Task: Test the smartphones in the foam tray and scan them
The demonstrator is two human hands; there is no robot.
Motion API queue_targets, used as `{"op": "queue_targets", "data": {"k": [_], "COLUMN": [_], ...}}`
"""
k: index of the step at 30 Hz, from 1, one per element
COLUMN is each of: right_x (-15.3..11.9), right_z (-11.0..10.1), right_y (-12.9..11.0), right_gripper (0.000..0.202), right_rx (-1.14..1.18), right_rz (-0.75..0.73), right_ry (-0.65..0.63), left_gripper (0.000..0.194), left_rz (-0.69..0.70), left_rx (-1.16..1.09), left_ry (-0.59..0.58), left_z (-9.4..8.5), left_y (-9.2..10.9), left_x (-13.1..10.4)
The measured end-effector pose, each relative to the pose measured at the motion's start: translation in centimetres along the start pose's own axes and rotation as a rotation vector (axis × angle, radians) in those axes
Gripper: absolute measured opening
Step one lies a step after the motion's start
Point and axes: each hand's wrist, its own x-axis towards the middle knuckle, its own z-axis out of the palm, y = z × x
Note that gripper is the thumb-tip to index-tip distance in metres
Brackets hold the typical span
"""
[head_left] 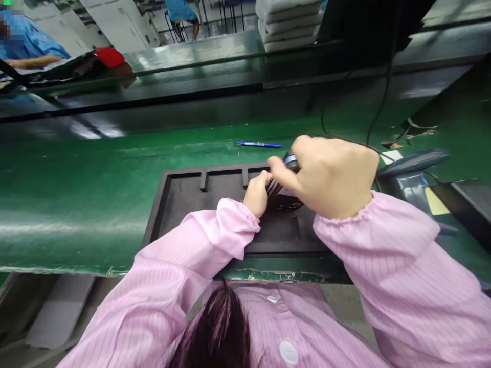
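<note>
A flat black item with small pale lettering (287,205) is tilted over the black tray (180,204) in front of me. My left hand (256,195) is closed on its left edge, where several thin layers show. Above and to the right, my right hand (332,174) is closed, with its thumb against a small dark piece with a pale blue band (291,161). Whether that piece is part of the black item I cannot tell. My right fingers are partly hidden behind the hand and slightly blurred.
A blue pen (259,144) lies on the green bench (76,184) beyond the tray. To the right stands a dark scanner-like device (412,166) with cables around it. White stacked bundles (289,23) sit on the far ledge. Another person's arm (36,61) shows at upper left.
</note>
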Motion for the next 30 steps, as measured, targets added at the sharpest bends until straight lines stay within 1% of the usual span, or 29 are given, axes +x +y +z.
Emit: {"op": "queue_targets", "data": {"k": [2,4,5,6,8,9,12,15,17,18,21,24,25,26,28,29,30], "right_x": [-1.0,-2.3,-3.0,-3.8,-5.1,-5.5,-6.0,-5.4,-5.1,-5.0,-5.3,-5.8,-5.9,-6.1,-6.1,-6.0,-5.7], "right_z": [-0.5,-1.2,-1.4,-1.6,-1.4,-1.2,0.2,2.2,3.6,4.2,5.2,5.1,4.9,4.7,4.1,3.7,3.2], "right_y": [2.2,4.9,6.2,7.4,9.4,10.1,11.1,10.8,10.6,10.6,11.0,12.0,12.3,12.6,12.9,12.9,12.7], "right_gripper": [0.039,0.036,0.035,0.035,0.034,0.035,0.034,0.033,0.035,0.035,0.036,0.035,0.037,0.045,0.061,0.062,0.06], "right_rx": [-0.093,-0.118,-0.098,-0.07,-0.007,0.021,0.113,0.253,0.36,0.402,0.484,0.605,0.649,0.676,0.65,0.61,0.571], "right_rz": [0.089,0.187,0.234,0.284,0.378,0.412,0.448,0.437,0.436,0.438,0.444,0.414,0.391,0.368,0.357,0.373,0.386], "right_ry": [0.111,0.21,0.263,0.324,0.405,0.43,0.445,0.427,0.368,0.307,0.051,-0.205,-0.283,-0.347,-0.418,-0.436,-0.453], "left_gripper": [0.051,0.052,0.052,0.056,0.068,0.067,0.05,0.043,0.041,0.04,0.038,0.039,0.04,0.04,0.042,0.042,0.042], "left_rz": [-0.06,-0.075,-0.056,-0.034,0.004,0.019,0.071,0.133,0.174,0.189,0.173,0.117,0.105,0.092,0.063,0.044,0.025], "left_rx": [-0.002,-0.007,0.003,0.035,0.158,0.232,0.4,0.498,0.567,0.601,0.642,0.63,0.633,0.638,0.632,0.614,0.59], "left_ry": [-0.208,-0.394,-0.451,-0.49,-0.526,-0.528,-0.531,-0.529,-0.519,-0.516,-0.507,-0.489,-0.482,-0.478,-0.473,-0.47,-0.471], "left_z": [-0.2,-0.2,-0.1,0.0,0.3,0.4,-0.1,-2.0,-3.7,-4.5,-6.0,-6.3,-6.2,-6.1,-6.1,-6.0,-6.1], "left_y": [0.0,0.5,0.7,0.9,1.2,1.4,2.3,3.6,4.2,4.3,4.1,3.4,3.2,3.1,3.0,3.0,3.0], "left_x": [0.7,1.0,0.9,0.8,0.6,0.6,1.2,2.1,2.2,2.0,0.8,-0.3,-0.5,-0.6,-0.7,-0.8,-0.8]}}
